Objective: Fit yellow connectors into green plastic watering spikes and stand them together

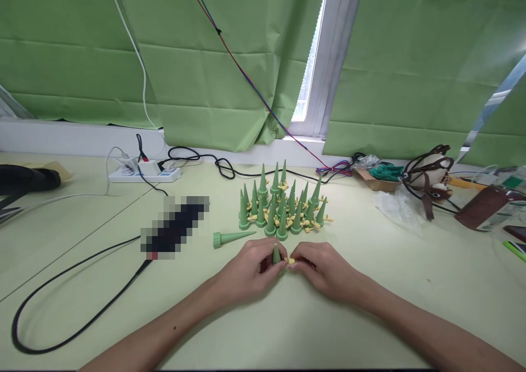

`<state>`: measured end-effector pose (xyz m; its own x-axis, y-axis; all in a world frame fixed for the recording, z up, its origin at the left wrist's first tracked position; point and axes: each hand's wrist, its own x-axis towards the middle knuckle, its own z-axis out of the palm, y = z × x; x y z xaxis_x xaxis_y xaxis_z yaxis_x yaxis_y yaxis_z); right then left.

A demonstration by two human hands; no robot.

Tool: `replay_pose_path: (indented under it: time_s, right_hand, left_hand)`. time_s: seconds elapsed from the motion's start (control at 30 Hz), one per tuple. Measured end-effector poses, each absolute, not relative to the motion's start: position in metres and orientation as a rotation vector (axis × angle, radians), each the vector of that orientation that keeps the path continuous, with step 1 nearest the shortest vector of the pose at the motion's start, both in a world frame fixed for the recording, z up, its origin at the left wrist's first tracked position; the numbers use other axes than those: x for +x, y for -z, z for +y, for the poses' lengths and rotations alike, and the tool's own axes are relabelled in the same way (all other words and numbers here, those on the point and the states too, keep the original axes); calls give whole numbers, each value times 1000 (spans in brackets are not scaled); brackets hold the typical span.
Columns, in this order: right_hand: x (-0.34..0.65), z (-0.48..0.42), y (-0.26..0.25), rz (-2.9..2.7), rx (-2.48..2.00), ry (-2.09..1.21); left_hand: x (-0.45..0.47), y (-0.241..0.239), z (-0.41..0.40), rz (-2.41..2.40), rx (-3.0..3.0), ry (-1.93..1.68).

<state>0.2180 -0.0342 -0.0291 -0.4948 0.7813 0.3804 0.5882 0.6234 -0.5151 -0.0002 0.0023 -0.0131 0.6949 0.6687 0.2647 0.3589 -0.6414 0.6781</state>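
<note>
Lower centre of the frame: holding a green cone [276,254] tip-up in the closed fingers of the left hand [252,267], apparently to steady it against the yellow piece [291,261] pinched tight in the right hand [318,267]. Cannot see the cone's base or the join, buried under fingertips; blurred out at mid left, a dark object [175,231]

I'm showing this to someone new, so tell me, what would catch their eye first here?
The two hands meeting at the centre: the left hand pinches a green cone upright, the right hand holds a small yellow piece at its base. Just behind stands a tight cluster of green cones, with one lone cone lying on its side to its left.
</note>
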Motion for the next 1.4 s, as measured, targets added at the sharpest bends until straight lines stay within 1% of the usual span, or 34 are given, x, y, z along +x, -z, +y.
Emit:
replay_pose_path:
  time_s: [0.7, 1.17, 1.27, 1.4]
  right_hand:
    - [219, -34, 29, -2306, -1070, -377]
    - [216, -34, 28, -2145, -1136, -481]
    - [217, -34, 27, -2068, -1149, -469]
    - [218, -35, 25, -2005, -1140, -424]
  left_hand:
    - [-1, 15, 2, 755, 2303, -672]
    - [-1, 11, 3, 794, 2368, -719]
    - [-6, 8, 9, 827, 2351, -809]
    - [-18, -6, 20, 988, 2115, -1114]
